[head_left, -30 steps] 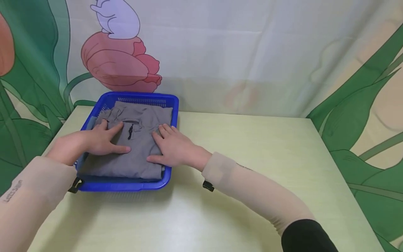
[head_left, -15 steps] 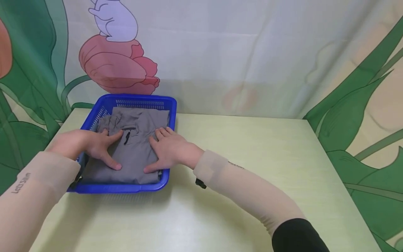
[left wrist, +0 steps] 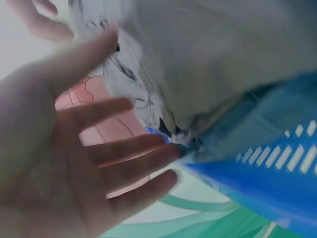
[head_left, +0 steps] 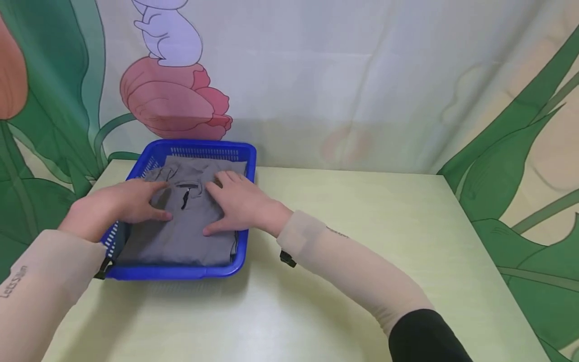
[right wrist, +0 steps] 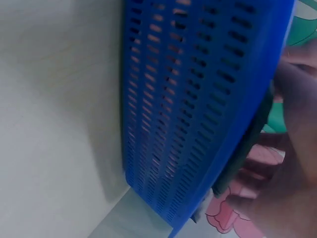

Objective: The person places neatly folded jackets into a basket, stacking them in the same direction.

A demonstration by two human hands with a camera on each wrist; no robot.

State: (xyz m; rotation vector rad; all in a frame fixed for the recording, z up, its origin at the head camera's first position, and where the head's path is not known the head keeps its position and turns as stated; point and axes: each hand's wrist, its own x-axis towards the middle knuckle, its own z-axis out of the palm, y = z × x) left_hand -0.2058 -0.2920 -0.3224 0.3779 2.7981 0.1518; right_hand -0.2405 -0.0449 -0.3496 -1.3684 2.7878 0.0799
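A folded grey garment [head_left: 190, 241] with a short black zip pull lies in a blue plastic basket [head_left: 181, 273]. Over its left side is my left hand [head_left: 131, 201], thumb apart from the fingers. The left wrist view shows that hand [left wrist: 74, 153] with its fingers extended and spread beside the garment, gripping nothing. My right hand [head_left: 242, 201] is over the garment's right half, thumb spread toward the near side. In the right wrist view its fingers [right wrist: 262, 168] show just past the basket's rim. Bluish fabric [left wrist: 223, 131] shows below the grey layer.
The basket stands at the back left of a pale table [head_left: 362, 251], close to a printed curtain [head_left: 316, 90]. Its slotted side wall [right wrist: 183, 99] rises from the tabletop in the right wrist view. Light sleeves [head_left: 353, 271] cover both forearms.
Both hands lay spread flat on the garment earlier; now they look slightly raised, with the left fingers closer together. The right hand has shifted a little toward the back. The garment stays in the basket.
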